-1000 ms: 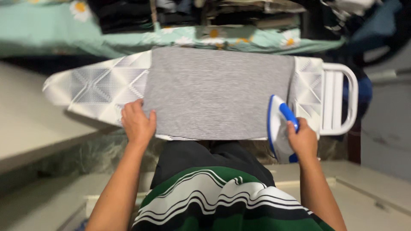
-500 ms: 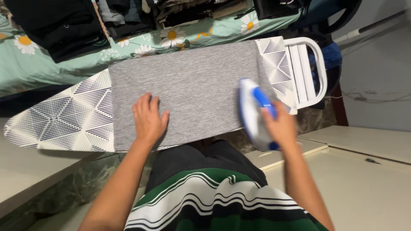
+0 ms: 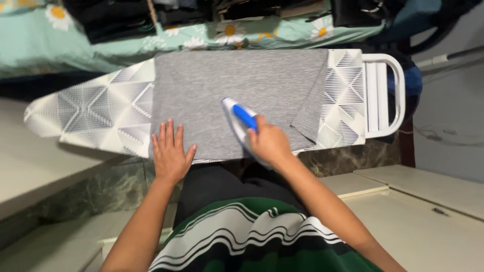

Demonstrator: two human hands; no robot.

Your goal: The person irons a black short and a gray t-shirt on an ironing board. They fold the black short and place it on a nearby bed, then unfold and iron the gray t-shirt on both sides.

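1. Your right hand (image 3: pixel 270 142) is clamped around the blue handle of the white iron (image 3: pixel 241 123), which sits flat on the grey striped cloth (image 3: pixel 237 95), a little towards the near edge of the ironing board (image 3: pixel 91 113) and about midway along the cloth.
2. The iron's pointed tip aims away from you and slightly towards the tapered end of the board.
3. Your left hand (image 3: pixel 170 153) lies palm down with fingers spread apart, holding nothing, pressing the cloth's near corner on the tapered-end side. Its wrist hangs over the board's near edge.
4. The two hands are near each other along the near edge, with bare cloth between them; they do not touch.
5. The grey striped cloth covers the middle of the board from far edge to near edge. At the square-end side, a corner of it is folded over, showing a slanted flap (image 3: pixel 307 121).
6. The board's cover, white with a dark geometric line pattern, shows bare at both ends of the cloth.
7. A white metal iron rest (image 3: pixel 385 95) juts out from the board's square end.
8. Beyond the board's far edge lies a mint-green sheet with daisies (image 3: pixel 101 48), with dark folded clothes (image 3: pixel 116 17) stacked on it.
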